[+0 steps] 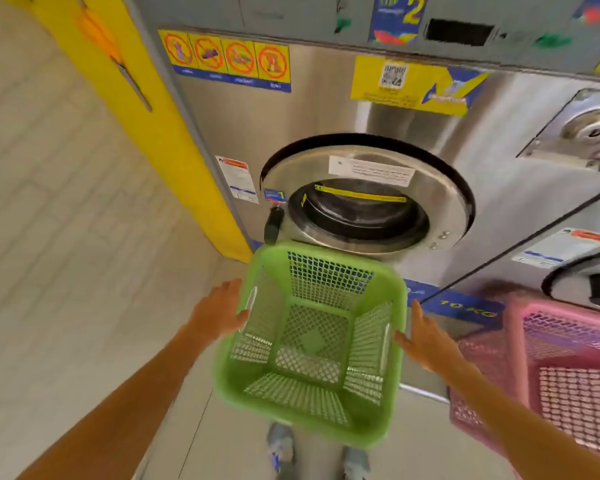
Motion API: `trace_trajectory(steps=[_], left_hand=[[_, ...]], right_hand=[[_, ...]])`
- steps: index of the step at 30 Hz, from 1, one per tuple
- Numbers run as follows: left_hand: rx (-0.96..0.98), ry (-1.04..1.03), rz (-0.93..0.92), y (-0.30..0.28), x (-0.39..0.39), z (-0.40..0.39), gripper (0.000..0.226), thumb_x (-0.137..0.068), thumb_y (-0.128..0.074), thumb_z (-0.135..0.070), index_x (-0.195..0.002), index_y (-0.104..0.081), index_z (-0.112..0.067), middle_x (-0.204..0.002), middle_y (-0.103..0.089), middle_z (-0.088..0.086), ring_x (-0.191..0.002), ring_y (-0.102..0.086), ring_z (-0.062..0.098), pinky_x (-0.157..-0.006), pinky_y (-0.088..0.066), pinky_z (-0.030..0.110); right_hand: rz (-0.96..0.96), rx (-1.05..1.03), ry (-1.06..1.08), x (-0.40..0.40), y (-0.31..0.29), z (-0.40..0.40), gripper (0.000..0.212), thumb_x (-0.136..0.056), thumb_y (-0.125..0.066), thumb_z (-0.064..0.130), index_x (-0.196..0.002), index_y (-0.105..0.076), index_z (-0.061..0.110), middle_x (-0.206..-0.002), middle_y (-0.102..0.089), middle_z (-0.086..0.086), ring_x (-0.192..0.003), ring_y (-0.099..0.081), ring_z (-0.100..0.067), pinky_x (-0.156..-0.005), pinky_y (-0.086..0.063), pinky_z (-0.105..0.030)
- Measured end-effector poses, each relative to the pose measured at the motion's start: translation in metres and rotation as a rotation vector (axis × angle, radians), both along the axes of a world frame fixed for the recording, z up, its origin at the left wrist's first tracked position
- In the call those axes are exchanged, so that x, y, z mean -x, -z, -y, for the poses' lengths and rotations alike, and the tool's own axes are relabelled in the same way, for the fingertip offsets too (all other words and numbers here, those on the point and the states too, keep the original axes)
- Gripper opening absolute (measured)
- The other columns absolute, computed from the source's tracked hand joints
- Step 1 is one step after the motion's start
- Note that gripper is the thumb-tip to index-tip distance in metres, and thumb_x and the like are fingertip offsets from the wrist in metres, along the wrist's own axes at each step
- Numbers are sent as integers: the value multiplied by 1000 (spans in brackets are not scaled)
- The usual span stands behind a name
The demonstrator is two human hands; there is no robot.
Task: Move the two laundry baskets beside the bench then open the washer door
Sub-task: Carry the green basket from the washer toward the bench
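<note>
An empty green mesh laundry basket (309,344) sits in front of the steel washer, just below its round door (364,199), which is closed; a black handle (273,225) sticks out at the door's left edge. My left hand (219,311) lies against the basket's left rim with fingers spread. On the opposite side, my right hand (426,341) touches the right rim, fingers also spread. Neither hand is visibly wrapped around the rim. A pink mesh basket (561,375) stands to the right, in front of the neighbouring washer.
A yellow pillar (146,109) borders the washer on the left, beside a pale tiled wall (49,202). A second washer's door (589,285) shows at the right edge. My shoes (281,448) stand on the grey floor below the green basket.
</note>
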State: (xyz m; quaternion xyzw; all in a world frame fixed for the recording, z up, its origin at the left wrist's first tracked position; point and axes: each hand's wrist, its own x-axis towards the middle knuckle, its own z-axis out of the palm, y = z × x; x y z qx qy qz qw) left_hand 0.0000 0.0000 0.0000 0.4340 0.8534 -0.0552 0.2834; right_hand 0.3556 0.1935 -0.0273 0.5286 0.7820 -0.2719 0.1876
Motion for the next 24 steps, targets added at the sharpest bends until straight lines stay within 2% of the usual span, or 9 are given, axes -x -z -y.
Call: trace_trajectory(steps=[4,7,9,11,14,17,20,22,24], left_hand=[[13,-66,-12,54,15,-4,79,-97,-57,-34,-157,-13,-8,-151,-36,17,-131,-45,38,-101,-45,50],[-11,-113,2,87,21,-6,80,-98,-56,-29,-159,-8,-11,-151,-34,19,-127,-48,42,-97,-47,54],[-46,-126,42,101,23,-7,77,-99,-54,-23,-159,-6,-15,-142,-41,21,-117,-55,45,-90,-47,54],[-92,-141,65,110,21,-6,74,-99,-51,-16,-159,-8,-19,-129,-48,23,-103,-61,45,-82,-48,53],[-144,-190,67,112,15,6,74,-97,-52,-12,-158,-11,-22,-121,-51,22,-93,-63,43,-76,-50,51],[-144,-252,79,105,6,38,75,-96,-54,-16,-157,-10,-23,-119,-51,18,-82,-61,32,-63,-48,43],[-143,-335,87,92,-5,83,76,-94,-56,-16,-156,-11,-23,-122,-53,19,-81,-62,29,-62,-52,42],[-175,-426,89,85,-14,119,78,-93,-56,-15,-155,-10,-26,-126,-52,19,-74,-59,21,-54,-46,33],[-200,-532,91,80,-26,160,82,-92,-58,-16,-156,-7,-27,-125,-51,16,-76,-57,19,-57,-48,33]], right_hand=[[-19,61,68,16,48,6,94,-100,-55,39,-160,7,4,-144,-47,-28,-128,-54,-42,-102,-46,-47],[-18,-12,118,22,74,15,95,-98,-60,25,-160,9,4,-140,-48,-31,-122,-56,-46,-97,-46,-47],[-56,-88,186,25,83,18,94,-93,-61,10,-161,4,5,-132,-52,-33,-112,-60,-49,-89,-49,-50],[-82,-115,213,28,90,19,96,-88,-61,2,-161,1,5,-127,-54,-35,-107,-62,-50,-84,-51,-51],[-76,-137,162,27,90,20,96,-88,-62,3,-161,1,7,-125,-54,-35,-102,-62,-50,-79,-50,-48],[-73,-135,112,28,81,24,95,-90,-60,7,-162,1,14,-123,-53,-30,-97,-64,-48,-72,-46,-44],[-102,-115,24,39,67,35,94,-90,-61,7,-162,0,16,-121,-54,-27,-86,-63,-42,-67,-42,-38],[-166,-103,-42,50,59,44,92,-90,-61,3,-162,-4,15,-120,-53,-28,-78,-57,-36,-66,-41,-36],[-216,-80,-122,64,53,55,90,-90,-61,-2,-161,-8,13,-124,-51,-31,-85,-59,-42,-68,-41,-37]])
